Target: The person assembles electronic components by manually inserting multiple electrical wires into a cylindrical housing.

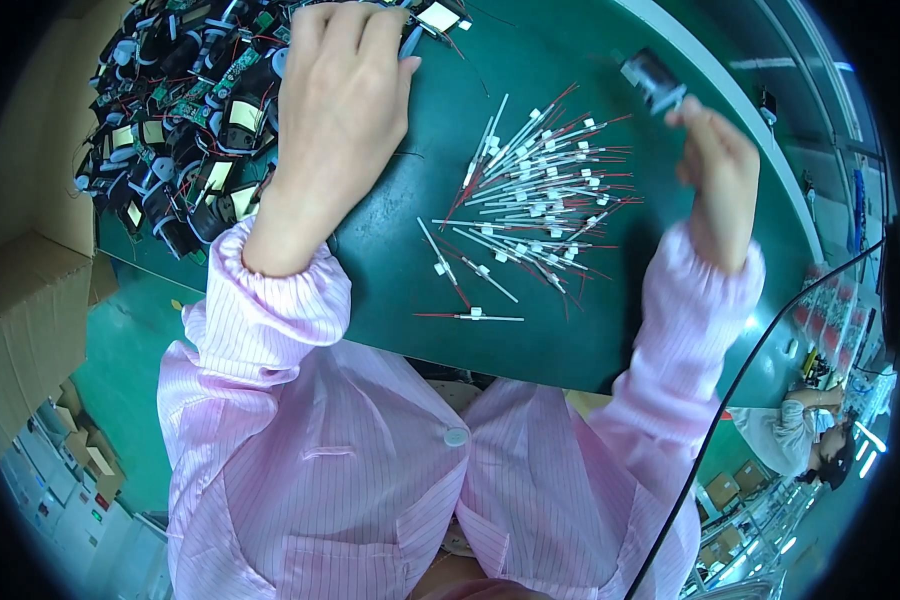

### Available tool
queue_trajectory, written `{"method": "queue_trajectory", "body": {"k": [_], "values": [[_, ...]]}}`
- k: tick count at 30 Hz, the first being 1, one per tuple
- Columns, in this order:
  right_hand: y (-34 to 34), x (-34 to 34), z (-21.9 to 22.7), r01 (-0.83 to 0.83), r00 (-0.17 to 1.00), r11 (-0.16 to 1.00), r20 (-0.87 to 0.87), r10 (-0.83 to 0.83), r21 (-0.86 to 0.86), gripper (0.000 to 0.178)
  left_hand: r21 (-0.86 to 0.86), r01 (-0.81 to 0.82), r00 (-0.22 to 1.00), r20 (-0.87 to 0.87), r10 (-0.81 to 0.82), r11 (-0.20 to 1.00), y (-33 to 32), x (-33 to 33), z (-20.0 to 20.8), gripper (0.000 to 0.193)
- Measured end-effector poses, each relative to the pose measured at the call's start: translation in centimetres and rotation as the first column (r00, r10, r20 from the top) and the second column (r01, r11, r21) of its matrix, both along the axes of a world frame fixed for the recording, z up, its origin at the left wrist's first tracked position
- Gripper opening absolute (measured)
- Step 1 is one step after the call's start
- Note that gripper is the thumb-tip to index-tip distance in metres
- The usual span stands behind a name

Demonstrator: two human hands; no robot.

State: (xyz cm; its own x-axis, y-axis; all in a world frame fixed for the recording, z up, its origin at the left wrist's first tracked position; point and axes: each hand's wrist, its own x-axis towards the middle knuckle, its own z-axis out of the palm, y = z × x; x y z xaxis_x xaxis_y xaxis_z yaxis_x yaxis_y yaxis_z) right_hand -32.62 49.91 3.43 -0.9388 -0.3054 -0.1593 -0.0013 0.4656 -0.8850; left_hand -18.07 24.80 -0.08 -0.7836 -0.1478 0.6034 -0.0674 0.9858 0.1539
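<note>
My left hand [342,120] rests over the pile of black plastic assemblies [175,120] at the far left. Its fingers bend together over a part there, with the tips at the picture's top edge, so what they grip is hidden. Out at the right, my right hand [718,170] pinches a small black cylindrical assembly [653,80] by its grey end, held above the table and smeared by motion. Between the hands lies a spread of thin white tubes with red wires and white connectors [545,185]. One such wired tube [475,314] lies apart, close to the table's near edge.
The green table [390,290] has a pale rim [715,75] along its far right side. A cardboard box [30,300] stands at the left. A black cable [740,380] crosses at the right. Another person [800,435] sits farther off at the lower right.
</note>
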Motion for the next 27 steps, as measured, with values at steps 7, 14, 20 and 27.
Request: {"method": "queue_trajectory", "body": {"k": [7, 14, 20, 27], "values": [[0.8, -15.2, -3.8, 0.246, 0.782, 0.656, 0.546, 0.301, -0.713, 0.036, -0.164, 0.023, 0.995, 0.097, -0.007, 0.986, -0.4, -0.3, -2.0, 0.028], [-4.7, 2.2, -1.4, -0.602, 0.794, 0.79, -0.018, 0.608, 0.12, 0.014, 0.04, -0.016, 0.945, 0.326, 0.002, 0.999, -0.2, 1.0, -1.3, 0.038], [-5.7, 14.8, -1.8, -0.639, 0.529, 0.603, -0.295, 0.795, 0.477, 0.017, 0.162, 0.151, 0.943, 0.273, -0.191, 0.975, -0.2, 0.6, 0.2, 0.04], [-6.0, 13.9, -1.5, -0.557, 0.6, 0.726, -0.409, 0.688, 0.404, 0.019, 0.476, 0.379, 0.925, -0.189, -0.329, 0.793, 1.0, 0.7, 1.9, 0.036]]}}
